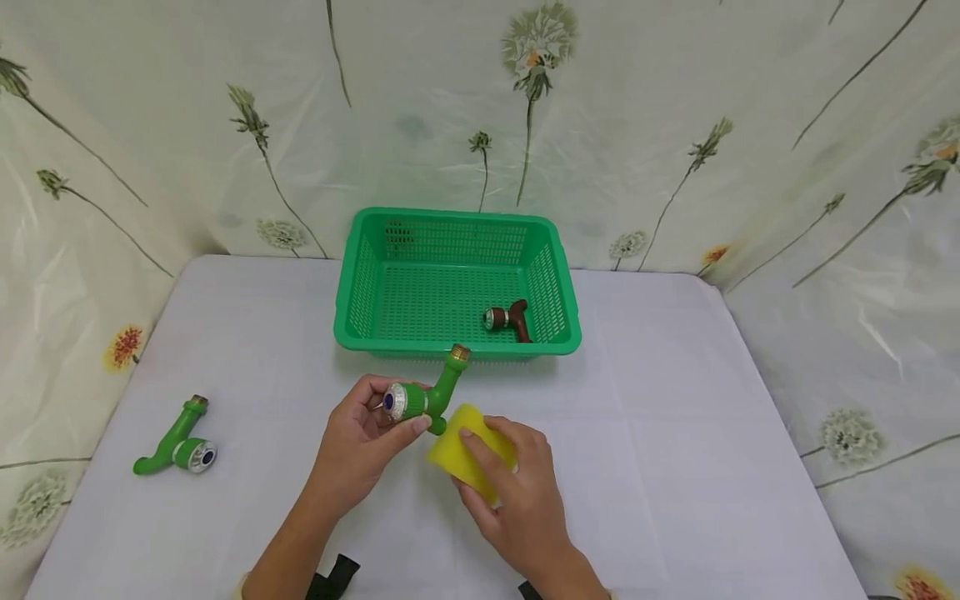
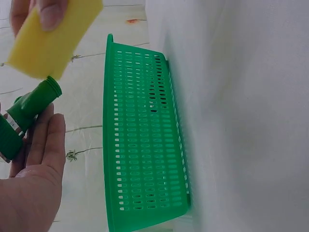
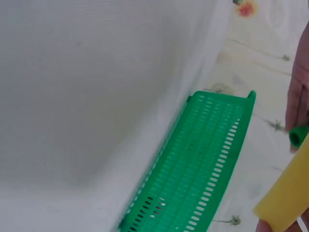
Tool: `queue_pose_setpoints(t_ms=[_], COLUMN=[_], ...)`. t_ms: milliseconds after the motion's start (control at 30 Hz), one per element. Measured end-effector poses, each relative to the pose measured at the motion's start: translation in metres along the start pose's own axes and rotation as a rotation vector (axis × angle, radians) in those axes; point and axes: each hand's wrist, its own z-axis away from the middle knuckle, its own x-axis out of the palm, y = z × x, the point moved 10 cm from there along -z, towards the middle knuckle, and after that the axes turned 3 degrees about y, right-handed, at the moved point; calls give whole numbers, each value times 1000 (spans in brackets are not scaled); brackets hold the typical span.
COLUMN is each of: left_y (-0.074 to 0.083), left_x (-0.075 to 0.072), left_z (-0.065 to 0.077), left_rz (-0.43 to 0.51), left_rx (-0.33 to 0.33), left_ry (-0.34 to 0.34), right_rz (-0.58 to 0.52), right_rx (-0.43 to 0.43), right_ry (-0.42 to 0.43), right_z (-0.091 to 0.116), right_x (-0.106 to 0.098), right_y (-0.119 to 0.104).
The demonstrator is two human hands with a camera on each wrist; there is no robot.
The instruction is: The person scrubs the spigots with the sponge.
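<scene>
My left hand (image 1: 352,454) holds a green plastic tap (image 1: 445,390) by its knob side, thumb across the body. The tap's brass-coloured threaded end points up and away, and its knob has a silver rim and a dark blue centre. In my right hand (image 1: 528,496) is a yellow sponge (image 1: 456,457), pinched between thumb and fingers. The sponge (image 2: 50,46) is right at the tap's spout (image 2: 48,89) in the left wrist view. The right wrist view shows the sponge (image 3: 287,193) overlapping part of the green tap (image 3: 297,137).
A green perforated basket (image 1: 450,343) stands at the back of the white-covered table (image 1: 660,467), holding a brown tap (image 1: 517,317). Another green tap (image 1: 174,442) lies on the table at the left. Dandelion-patterned sheeting (image 1: 420,125) hangs behind. A black strap (image 1: 337,577) shows near the left wrist.
</scene>
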Motion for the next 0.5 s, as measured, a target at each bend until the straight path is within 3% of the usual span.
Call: queue_pose_setpoints(t_ms=[300, 500], left_y=[-1, -4], left_x=[1, 0], left_z=[0, 0], left_rz=[-3, -13], left_rx=[-16, -59], left_ry=[29, 54], right_rz=[3, 20], right_rx=[-115, -135], right_ry=[137, 142], right_z=[-9, -11], right_x=[-5, -1], right_y=[-26, -32])
